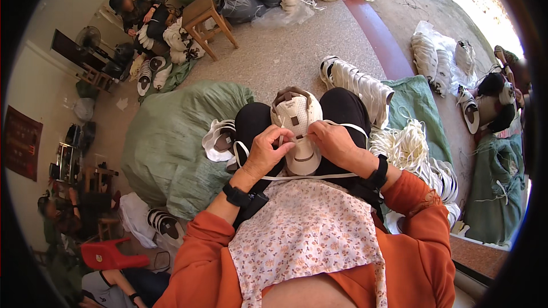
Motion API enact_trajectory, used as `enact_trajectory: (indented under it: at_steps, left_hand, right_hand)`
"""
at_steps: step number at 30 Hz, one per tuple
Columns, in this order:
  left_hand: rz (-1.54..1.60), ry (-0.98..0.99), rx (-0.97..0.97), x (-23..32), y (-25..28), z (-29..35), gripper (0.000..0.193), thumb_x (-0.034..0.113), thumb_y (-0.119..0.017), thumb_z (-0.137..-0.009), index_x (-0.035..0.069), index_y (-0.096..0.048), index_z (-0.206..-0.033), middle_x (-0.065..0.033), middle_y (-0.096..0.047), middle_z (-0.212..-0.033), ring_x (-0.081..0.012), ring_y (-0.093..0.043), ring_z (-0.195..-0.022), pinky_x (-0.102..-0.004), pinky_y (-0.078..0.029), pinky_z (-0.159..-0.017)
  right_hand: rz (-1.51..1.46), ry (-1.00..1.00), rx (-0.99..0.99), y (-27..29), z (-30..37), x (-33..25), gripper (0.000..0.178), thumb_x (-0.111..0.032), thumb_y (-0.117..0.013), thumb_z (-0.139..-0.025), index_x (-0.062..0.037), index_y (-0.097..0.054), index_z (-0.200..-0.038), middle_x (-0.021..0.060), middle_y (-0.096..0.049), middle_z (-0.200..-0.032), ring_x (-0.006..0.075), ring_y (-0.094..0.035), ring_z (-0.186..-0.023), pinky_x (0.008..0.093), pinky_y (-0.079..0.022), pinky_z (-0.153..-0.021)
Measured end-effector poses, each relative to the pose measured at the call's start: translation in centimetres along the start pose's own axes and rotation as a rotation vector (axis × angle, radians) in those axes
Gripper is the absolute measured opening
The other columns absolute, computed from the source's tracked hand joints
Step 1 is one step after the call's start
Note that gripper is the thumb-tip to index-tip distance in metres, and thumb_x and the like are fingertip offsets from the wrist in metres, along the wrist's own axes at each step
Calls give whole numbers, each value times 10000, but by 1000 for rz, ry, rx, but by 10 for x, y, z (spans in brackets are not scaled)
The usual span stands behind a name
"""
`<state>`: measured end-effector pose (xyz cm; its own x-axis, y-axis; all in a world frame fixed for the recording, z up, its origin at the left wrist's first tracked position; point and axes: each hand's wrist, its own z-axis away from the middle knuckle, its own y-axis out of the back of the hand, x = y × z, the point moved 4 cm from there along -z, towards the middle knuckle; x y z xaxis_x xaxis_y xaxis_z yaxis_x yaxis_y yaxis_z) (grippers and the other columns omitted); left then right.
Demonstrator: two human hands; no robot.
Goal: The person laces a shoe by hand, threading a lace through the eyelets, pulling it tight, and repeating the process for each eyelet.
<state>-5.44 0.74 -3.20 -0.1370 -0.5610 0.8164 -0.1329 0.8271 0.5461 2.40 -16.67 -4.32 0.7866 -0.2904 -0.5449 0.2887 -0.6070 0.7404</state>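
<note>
A white shoe [297, 115] with a brown collar is held between my knees, its rounded toe towards me. My left hand [264, 149] is closed in a pinch at its left side, thumb and forefinger on a white shoelace. My right hand [332, 144] pinches the lace at the other side, close to the shoe's eyelets. One loose length of the shoelace [311, 177] runs across my lap below the toe, and loops rise outside both hands. The fingertips hide the exact holes where the lace passes.
At my right lie a heap of white laces [405, 147] and a row of stacked shoes [362, 88]. A large green sack [177, 142] bulges at my left, beside another white shoe [220, 140]. Farther off are a wooden stool [205, 20], a red stool [111, 255] and several people working.
</note>
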Motion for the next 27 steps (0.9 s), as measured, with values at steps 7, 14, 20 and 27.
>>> enact_trajectory:
  at_steps: [7,14,20,27]
  left_hand:
    - [-18,24,-78,2,4,-7,166,19,-716,-819,9,-654,-972,-25,-584,-907,-96,-583,-804,-241,-544,-737]
    - [-46,23,-65,0,5,-7,115,75,-694,-852,16,-660,-944,-31,-573,-886,-96,-566,-776,-242,-505,-677]
    - [-312,-209,14,14,4,-2,107,61,-658,-845,25,-583,-913,-93,-564,-884,-261,-605,-771,-343,-498,-668]
    - [-998,-111,535,7,125,35,96,30,-625,-850,59,-556,-910,-142,-493,-1309,-358,-493,-1173,-448,-420,-970]
  right_hand:
    - [14,-45,-58,-14,-4,-16,116,-64,-582,-845,-26,-518,-933,152,-623,-808,353,-659,-700,424,-512,-589]
    - [44,-129,-148,-16,-2,-13,152,-76,-578,-852,-39,-503,-979,176,-637,-728,376,-661,-671,445,-508,-559]
    - [-10,-152,-158,-3,-7,-21,119,-96,-550,-871,-57,-511,-977,178,-644,-763,368,-665,-693,456,-512,-584]
    - [257,-155,-61,47,18,8,94,-152,-560,-890,-71,-608,-884,96,-628,-833,341,-651,-707,456,-504,-603]
